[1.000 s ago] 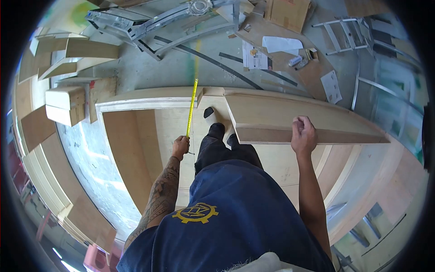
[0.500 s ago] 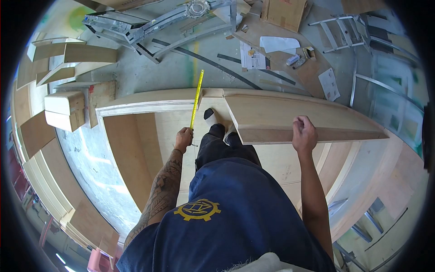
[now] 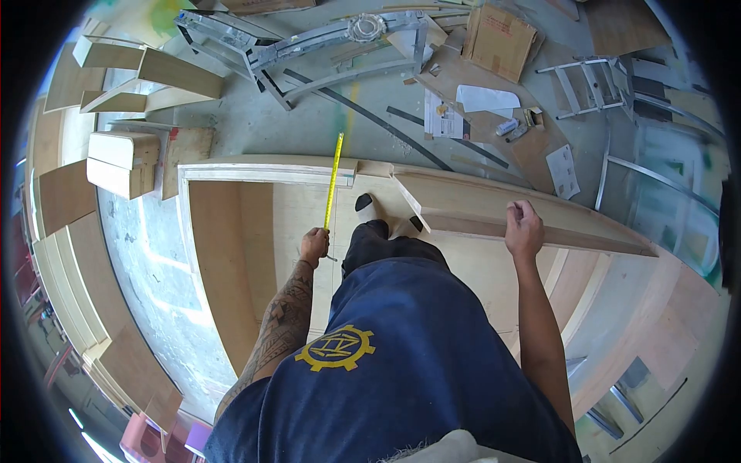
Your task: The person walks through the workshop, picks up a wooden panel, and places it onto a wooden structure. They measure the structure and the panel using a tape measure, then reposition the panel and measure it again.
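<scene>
My left hand (image 3: pixel 314 247) is closed around a tape measure, mostly hidden in the palm. Its yellow blade (image 3: pixel 334 181) sticks out away from me, crossing the near wooden edge in this view. My right hand (image 3: pixel 525 229) is raised with its fingers curled together, overlapping the lower edge of a long plywood panel (image 3: pixel 494 201). I cannot tell whether anything small is pinched in it. Both my feet (image 3: pixel 369 204) stand on the plywood floor of a large wooden frame (image 3: pixel 262 171), between its left opening and the angled panel.
Beyond the frame lie dark metal strips (image 3: pixel 370 116), a cardboard box (image 3: pixel 498 42), papers (image 3: pixel 488 98) and a small stepladder (image 3: pixel 584 89). A grey metal frame (image 3: pixel 309 50) stands at the back. Curved plywood pieces (image 3: pixel 174 73) and a wooden block (image 3: pixel 122 166) are at left.
My view has shifted, so the surroundings sit further right and lower on the left side. My right foot shows more beside the panel's end. The tape blade remains extended in my left hand.
</scene>
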